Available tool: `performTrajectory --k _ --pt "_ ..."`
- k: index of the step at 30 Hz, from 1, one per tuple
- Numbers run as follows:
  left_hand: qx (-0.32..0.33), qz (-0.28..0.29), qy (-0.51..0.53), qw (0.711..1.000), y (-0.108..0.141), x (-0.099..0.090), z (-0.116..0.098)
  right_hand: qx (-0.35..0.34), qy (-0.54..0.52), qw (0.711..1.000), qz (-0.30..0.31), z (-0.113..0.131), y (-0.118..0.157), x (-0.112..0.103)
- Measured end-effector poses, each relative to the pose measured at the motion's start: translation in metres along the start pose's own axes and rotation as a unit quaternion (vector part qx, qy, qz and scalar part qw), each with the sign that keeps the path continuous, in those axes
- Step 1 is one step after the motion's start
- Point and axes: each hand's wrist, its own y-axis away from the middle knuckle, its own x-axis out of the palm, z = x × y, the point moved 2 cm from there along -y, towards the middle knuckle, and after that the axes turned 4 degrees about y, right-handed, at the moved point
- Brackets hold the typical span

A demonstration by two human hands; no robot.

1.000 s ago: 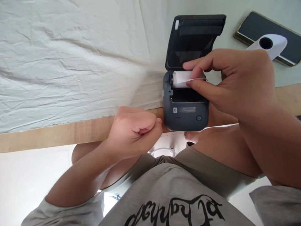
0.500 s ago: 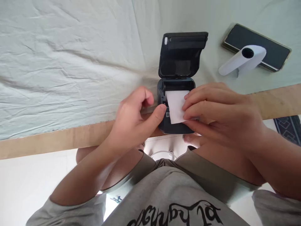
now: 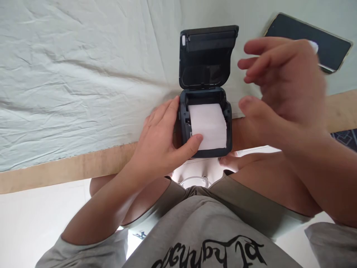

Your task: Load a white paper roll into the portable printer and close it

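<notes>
A small dark receipt printer [image 3: 182,123] sits at the table's front edge with its lid [image 3: 208,56] flipped up. Out of its bay comes a strip of white paper [image 3: 210,123], lying forward over the front of the body. My left hand [image 3: 163,137] grips the printer, its fingers along the left side and its thumb on the paper's lower left corner. To the right, my right hand [image 3: 287,82] is raised off the printer, fingers apart and holding nothing. It is slightly blurred.
A dark phone [image 3: 301,33] lies at the back right. A white object on it is mostly hidden behind my right hand. Pale wrinkled cloth [image 3: 97,74] covers the table, with a bare wooden edge [image 3: 67,163] nearest me. A dark patterned item [image 3: 346,138] shows at far right.
My right hand has let go of the paper and moved up and right. My left hand has closed onto the printer's left side. The paper now lies wider across the front.
</notes>
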Motion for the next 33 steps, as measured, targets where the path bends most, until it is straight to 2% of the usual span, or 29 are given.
performTrajectory --k 2,5,13,15,17,22,27,33 --pt "0.004 0.001 -0.001 1.0 0.001 0.0 0.002 0.056 -0.064 0.995 0.05 -0.014 -0.003 0.008" --pt "0.009 0.003 -0.001 1.0 0.001 0.0 0.003 0.076 -0.121 0.987 0.079 -0.022 -0.007 0.017" --pt "-0.008 -0.021 0.042 0.999 0.007 0.004 0.009 0.092 -0.168 0.981 -0.02 -0.013 -0.011 0.012" --pt "-0.012 -0.023 0.06 0.998 0.008 0.005 0.008 0.097 -0.154 0.983 -0.023 -0.012 -0.009 0.011" --pt "-0.007 -0.025 0.078 0.997 0.007 0.005 0.005 0.1 -0.129 0.987 -0.003 -0.012 -0.008 0.011" --pt "0.062 -0.022 0.1 0.993 0.005 0.003 0.0 0.108 -0.135 0.983 0.069 -0.02 -0.004 0.013" --pt "0.057 -0.008 0.078 0.995 0.005 0.001 0.003 0.113 -0.155 0.97 0.149 -0.027 -0.004 0.015" --pt "0.035 0.005 0.063 0.997 0.005 -0.002 -0.003 0.088 -0.149 0.969 0.174 -0.029 -0.004 0.015"
